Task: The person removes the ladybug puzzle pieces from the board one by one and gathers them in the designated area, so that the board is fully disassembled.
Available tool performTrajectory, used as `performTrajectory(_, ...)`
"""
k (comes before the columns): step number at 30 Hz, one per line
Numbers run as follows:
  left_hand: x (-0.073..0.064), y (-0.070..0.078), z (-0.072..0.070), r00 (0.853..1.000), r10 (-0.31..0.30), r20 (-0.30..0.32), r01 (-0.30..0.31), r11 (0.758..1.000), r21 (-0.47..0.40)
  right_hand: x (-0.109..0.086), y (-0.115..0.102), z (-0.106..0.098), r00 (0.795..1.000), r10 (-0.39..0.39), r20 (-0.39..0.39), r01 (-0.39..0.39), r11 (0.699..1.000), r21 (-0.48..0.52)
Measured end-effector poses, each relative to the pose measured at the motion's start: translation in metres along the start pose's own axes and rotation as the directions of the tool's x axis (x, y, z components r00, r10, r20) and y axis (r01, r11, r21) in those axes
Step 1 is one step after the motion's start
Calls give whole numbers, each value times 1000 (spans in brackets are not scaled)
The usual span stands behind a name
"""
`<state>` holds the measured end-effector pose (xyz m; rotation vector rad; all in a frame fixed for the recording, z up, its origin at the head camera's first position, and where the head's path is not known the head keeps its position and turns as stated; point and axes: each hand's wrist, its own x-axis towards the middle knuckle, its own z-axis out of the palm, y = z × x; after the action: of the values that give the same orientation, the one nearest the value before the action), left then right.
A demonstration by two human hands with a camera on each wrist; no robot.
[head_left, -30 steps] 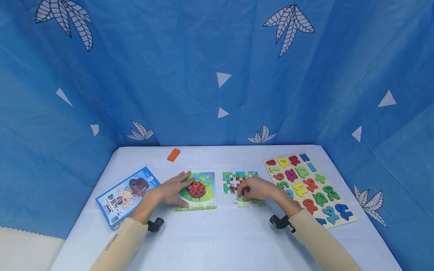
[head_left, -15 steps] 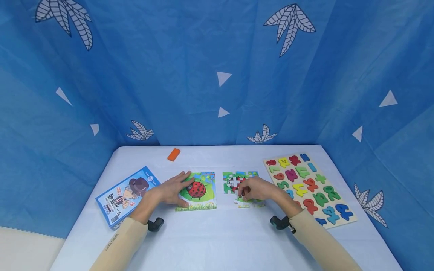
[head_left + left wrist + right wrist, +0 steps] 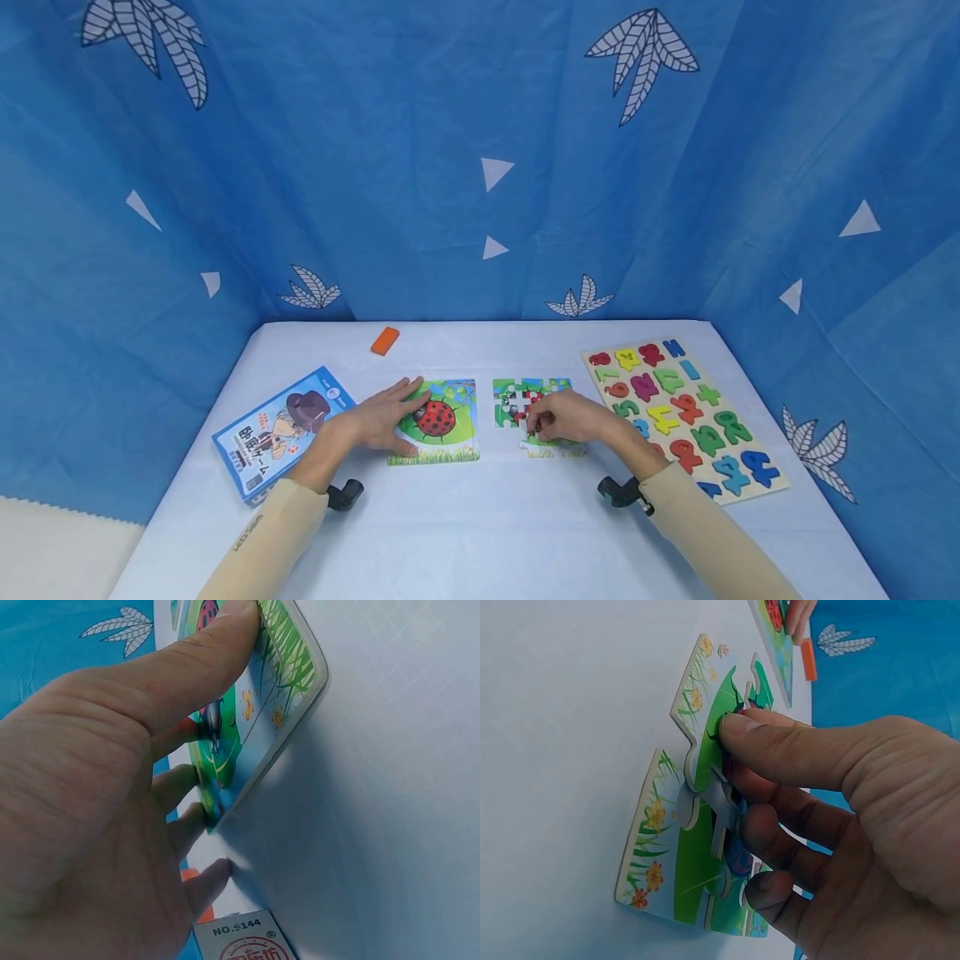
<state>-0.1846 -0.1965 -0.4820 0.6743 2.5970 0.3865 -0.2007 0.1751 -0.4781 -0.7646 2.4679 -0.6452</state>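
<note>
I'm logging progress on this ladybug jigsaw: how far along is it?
Done: several jigsaw pieces sit joined in a block beside the reference picture. In hand: the right hand presses a grass-edged piece in the bottom row, its seams not yet flush; the left hand rests flat on the reference picture. Left: seating the bottom row; the hand hides other gaps.

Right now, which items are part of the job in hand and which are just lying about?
In use: ladybug picture card under left hand; loose ladybug puzzle pieces under right hand.

Lying about: blue box, orange block, number puzzle board.
</note>
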Motion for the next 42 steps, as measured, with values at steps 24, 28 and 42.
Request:
performTrajectory(24, -1, 1, 0, 1000, -9, -6, 9, 1000, -17, -4, 1, 3, 1000, -15, -13, 15, 1000, 15)
performTrajectory(28, -1, 1, 0, 1000, -6, -6, 6, 1000, -18, -4, 4, 2, 1000, -13, -12, 13, 1000, 12)
performTrajectory(42, -1, 1, -1, 1000, -13, -4, 13, 1000, -11, -2, 9, 3, 999, -45, -16, 46, 998, 34)
